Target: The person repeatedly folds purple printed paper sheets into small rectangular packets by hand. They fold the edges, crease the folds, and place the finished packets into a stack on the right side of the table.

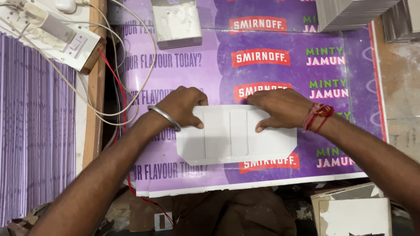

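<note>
Pressing down on a white card (236,135), both hands sit at its far edge: the left hand (183,106) on the left corner, the right hand (280,107) on the right. The card lies flat on a purple printed sheet (183,65) that covers the table, and faint scored lines split it into upright panels. Each hand's grip is loosely curled, thumb on top of the card and fingers bent over the far edge; the fingertips are hidden behind the knuckles, so whether they pinch the card or only press it cannot be told. A metal bangle (164,117) rings the left wrist and red thread (318,116) the right. Both forearms are cut off by the frame. At far left a purple stack (35,131) of sheets runs out of view. A white switch box (48,30) with pale and red wires sits top left, partly cropped. A small white block (177,22) and a grey stack (350,13) lie at the top edge, also cut off. More white card (354,214) shows at bottom right, its shape unclear.
</note>
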